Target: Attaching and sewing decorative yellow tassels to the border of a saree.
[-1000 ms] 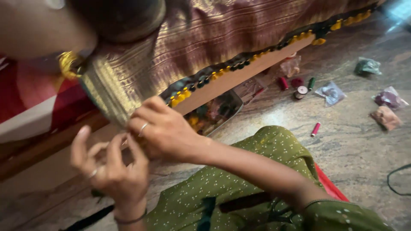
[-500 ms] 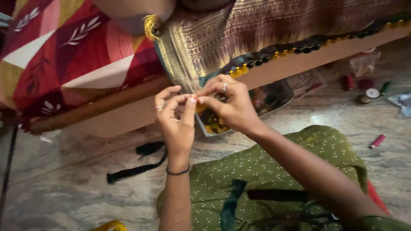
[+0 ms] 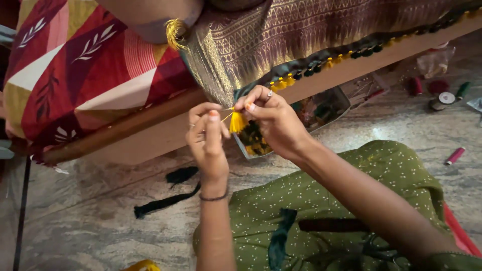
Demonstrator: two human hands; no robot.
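Nearest the wearer, a green dotted garment [image 3: 331,200] covers the lap, with a dark green strand of thread [image 3: 278,238] draped on it and a red edge showing at the right. Both forearms rise from there toward the bed. The left hand [image 3: 208,138] stands upright on a near-vertical forearm, a dark bangle at the wrist and a ring on one finger, its thumb and forefinger closed together on a thin yellow thread. The right hand [image 3: 273,118] comes in from the lower right along a slanting forearm, wrist bent, fingertips pinched shut on the top of a yellow tassel [image 3: 237,122], which sits between the two hands just under the cloth's corner. The tassel's long axis runs nearly upright, its tied head up at the right fingertips and its fringe pointing down, while the taut thread leads off leftward and slightly up to the left fingers. On the stone floor [image 3: 100,221] to the left lies a dark green bundle of yarn [image 3: 168,193]. Farther off, the brocade cloth [image 3: 311,35] edged with yellow and dark green tassels hangs over the wooden bed frame, beside a red patterned bedsheet [image 3: 85,70]; thread spools [image 3: 442,98] lie scattered on the floor at far right
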